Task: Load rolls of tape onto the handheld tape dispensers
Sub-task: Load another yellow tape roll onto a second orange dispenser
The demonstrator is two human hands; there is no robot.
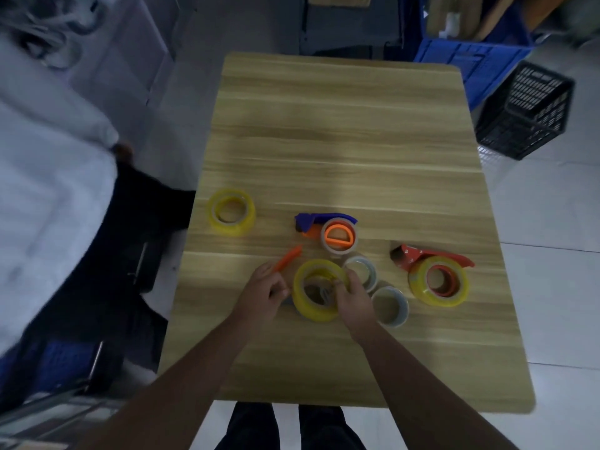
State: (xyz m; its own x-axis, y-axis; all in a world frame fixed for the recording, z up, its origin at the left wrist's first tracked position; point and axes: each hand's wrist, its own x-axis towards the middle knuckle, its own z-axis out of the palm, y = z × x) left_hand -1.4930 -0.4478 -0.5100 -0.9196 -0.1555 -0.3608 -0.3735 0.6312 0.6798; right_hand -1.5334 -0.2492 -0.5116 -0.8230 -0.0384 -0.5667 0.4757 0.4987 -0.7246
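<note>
Left hand: fingers grip the dispenser, probably to steady it.
Right hand: fingers pinch the roll, likely seating it.

Far table half bare, tape rolls and dispensers crowding near half

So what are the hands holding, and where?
The left hand grips the orange handle by its near end. The right hand pinches the middle yellow roll at its right rim.
</note>
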